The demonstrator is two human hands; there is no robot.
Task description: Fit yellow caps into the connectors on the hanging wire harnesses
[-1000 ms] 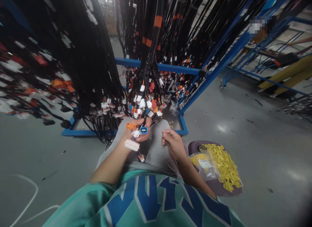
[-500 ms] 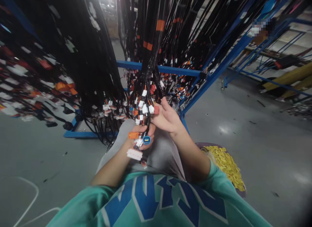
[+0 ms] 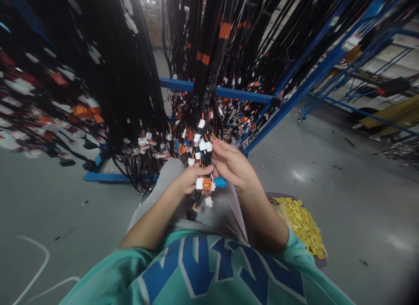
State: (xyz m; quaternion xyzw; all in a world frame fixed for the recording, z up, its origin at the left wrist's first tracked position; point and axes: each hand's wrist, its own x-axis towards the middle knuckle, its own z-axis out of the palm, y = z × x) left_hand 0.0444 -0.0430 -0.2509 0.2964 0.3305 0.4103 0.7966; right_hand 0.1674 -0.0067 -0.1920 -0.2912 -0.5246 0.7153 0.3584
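Black wire harnesses (image 3: 209,69) hang from a blue rack in front of me, their ends tipped with white, orange and red connectors. My left hand (image 3: 190,179) is closed round a cluster of connectors (image 3: 206,183), white and orange, over my lap. My right hand (image 3: 233,165) meets it from the right, fingers curled on the same bundle beside a blue connector (image 3: 220,182). More white connectors (image 3: 200,144) dangle just above both hands.
A tray of small yellow parts (image 3: 303,226) sits by my right hip. The blue rack frame (image 3: 229,93) crosses behind the harnesses. More harnesses (image 3: 49,99) hang at the left. Grey concrete floor lies all round, with a white cable (image 3: 36,270) at lower left.
My right hand came up from beside the yellow parts to the harness and now closes on the bundle. My left hand turned the connectors, so the blue one points right.
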